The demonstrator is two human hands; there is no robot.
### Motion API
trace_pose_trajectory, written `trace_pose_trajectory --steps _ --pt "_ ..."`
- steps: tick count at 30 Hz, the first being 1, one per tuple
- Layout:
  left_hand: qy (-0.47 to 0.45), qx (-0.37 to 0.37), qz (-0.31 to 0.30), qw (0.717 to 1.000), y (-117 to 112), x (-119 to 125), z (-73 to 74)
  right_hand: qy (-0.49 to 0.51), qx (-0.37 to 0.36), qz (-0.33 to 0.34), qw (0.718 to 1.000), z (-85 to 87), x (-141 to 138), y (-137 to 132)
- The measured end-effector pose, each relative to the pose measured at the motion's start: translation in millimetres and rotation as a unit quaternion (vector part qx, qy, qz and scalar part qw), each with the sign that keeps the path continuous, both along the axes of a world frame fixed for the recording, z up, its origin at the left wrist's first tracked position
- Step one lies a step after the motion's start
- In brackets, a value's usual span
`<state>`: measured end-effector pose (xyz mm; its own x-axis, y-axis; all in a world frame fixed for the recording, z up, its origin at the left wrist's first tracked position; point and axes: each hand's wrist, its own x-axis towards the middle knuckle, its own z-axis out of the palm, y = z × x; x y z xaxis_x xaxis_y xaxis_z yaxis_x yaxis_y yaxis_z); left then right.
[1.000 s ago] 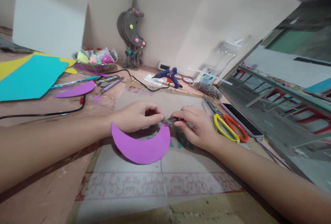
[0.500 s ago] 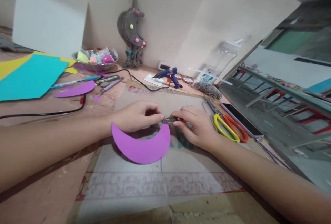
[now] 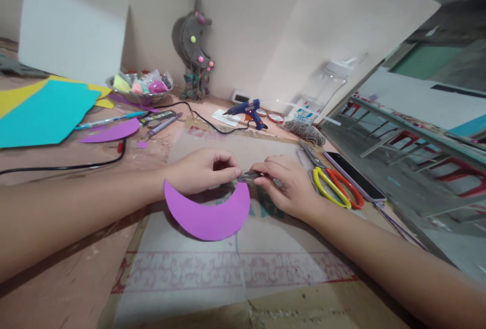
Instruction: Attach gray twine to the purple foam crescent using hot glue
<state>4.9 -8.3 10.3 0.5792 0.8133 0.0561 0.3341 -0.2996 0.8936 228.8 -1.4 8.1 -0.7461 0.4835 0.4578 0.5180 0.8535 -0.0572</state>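
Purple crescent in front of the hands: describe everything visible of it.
The purple crescent is a plain, flat, smooth-edged piece, seemingly of stiff paper or foam sheet. Its horns point away from the wearer; the left one is sharp and overlaps the left wrist in view, the right one ends bluntly near a small grey item in the right hand. Actual contact is unclear.

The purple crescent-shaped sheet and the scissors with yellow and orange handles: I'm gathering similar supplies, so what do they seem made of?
Purple crescent-shaped sheet: matte card or craft foam, judging by its even colour and clean edge; the look leaves that open.
Scissors with yellow and orange handles: grey metal blades, given their dull sheen; smooth, bright handles, likely plastic.
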Motion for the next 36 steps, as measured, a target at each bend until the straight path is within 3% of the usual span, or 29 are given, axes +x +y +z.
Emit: trace_pose_trajectory --steps 36 --pt "-0.002 0.022 0.003 1.0 0.7 -0.1 -2.4 -0.002 -0.001 0.003 1.0 -0.7 -0.2 1.4"
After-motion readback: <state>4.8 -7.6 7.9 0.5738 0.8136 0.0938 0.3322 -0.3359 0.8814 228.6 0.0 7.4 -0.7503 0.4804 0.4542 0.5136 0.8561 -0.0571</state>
